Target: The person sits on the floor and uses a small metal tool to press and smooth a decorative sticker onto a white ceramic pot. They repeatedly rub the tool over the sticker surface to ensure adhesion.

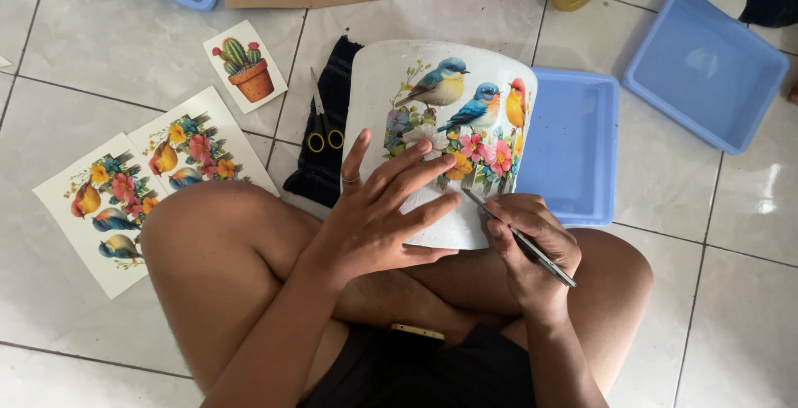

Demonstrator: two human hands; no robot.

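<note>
White ceramic pot with bird-and-flower decal (440,125): our left hand (378,213) steadies it, fingers splayed wide; right hand (532,246) pinches a thin metal tool (519,238) beneath those fingertips.

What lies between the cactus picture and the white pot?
In the head view, scissors with yellow handles on a dark cloth lie between the cactus picture and white pot.

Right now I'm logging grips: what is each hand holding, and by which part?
The right hand pinches a thin brush at mid-handle. The left hand lies flat on the white pot's side, steadying rather than gripping it.
</note>
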